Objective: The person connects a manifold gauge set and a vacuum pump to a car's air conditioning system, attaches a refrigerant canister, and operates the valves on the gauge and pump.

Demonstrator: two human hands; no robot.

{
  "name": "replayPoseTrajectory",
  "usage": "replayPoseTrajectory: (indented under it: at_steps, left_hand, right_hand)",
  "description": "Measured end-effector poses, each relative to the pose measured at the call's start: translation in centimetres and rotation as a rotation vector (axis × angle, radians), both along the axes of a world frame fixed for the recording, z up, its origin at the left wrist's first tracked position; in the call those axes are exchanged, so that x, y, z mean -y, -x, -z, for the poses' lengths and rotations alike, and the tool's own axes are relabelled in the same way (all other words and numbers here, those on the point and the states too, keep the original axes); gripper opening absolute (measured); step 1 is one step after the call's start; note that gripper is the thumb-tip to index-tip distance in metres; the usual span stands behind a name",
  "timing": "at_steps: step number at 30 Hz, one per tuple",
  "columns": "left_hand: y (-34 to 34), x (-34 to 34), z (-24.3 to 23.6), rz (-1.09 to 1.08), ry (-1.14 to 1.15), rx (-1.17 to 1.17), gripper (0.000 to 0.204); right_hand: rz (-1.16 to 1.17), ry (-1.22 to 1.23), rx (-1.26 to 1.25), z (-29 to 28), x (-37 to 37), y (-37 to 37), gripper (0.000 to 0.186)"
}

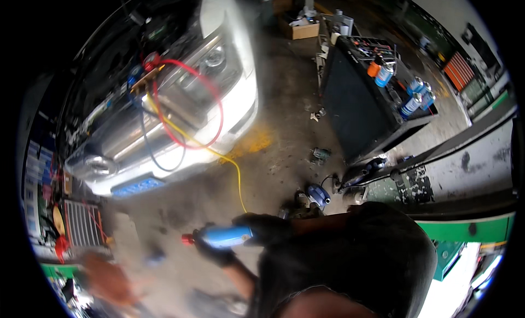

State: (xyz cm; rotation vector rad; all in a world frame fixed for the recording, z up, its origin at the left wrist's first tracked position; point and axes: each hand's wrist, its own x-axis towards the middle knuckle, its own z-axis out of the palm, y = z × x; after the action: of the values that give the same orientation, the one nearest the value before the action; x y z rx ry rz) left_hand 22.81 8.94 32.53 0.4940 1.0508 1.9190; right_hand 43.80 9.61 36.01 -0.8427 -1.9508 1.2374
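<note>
A light-blue can (225,237) with a red cap or fitting at its left end lies almost level between my gloved hands. My left hand (215,253), in a dark glove, is closed round it from below, close to the red end. My right hand (268,228), also dark-gloved, grips the other end. A yellow hose (239,178) runs down to the right hand's glove; whether it meets the can is hidden. Its upper part leads to a manifold gauge set (147,72) with red and blue hoses, hanging at the front of a white car (229,121) with its hood up.
To the right stands a black tool cabinet (355,99) with several spray cans (413,103) and tools on top. Small machines (318,195) and loose parts lie on the floor ahead of my right arm. A blurred brownish shape (109,279) is at lower left. An open cardboard box (304,31) sits at the back.
</note>
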Motion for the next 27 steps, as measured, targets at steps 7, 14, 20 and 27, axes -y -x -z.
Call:
replayPoseTrajectory:
  at_steps: [7, 14, 20, 27]
  left_hand:
    - [-1.7, -1.5, -2.1, 0.077, 0.043, -0.027, 0.026]
    - [-2.0, -2.6, -2.0, 0.141, 0.056, -0.005, 0.025]
    - [-2.8, -3.4, -3.2, 0.078, 0.031, -0.104, 0.031]
    - [-1.7, -2.9, -2.1, 0.001, -0.046, -0.056, 0.031]
  right_hand:
    - [0.041, 0.165, 0.082, -1.7, -0.1, -0.8, 0.064]
    - [0.218, -0.051, -0.1, -0.6, -0.1, -0.2, 0.062]
    - [-0.068, 1.218, -0.553, -2.1, -1.2, -0.8, 0.046]
    - [0.035, -0.003, -0.06, -1.1, -1.0, 0.4, 0.087]
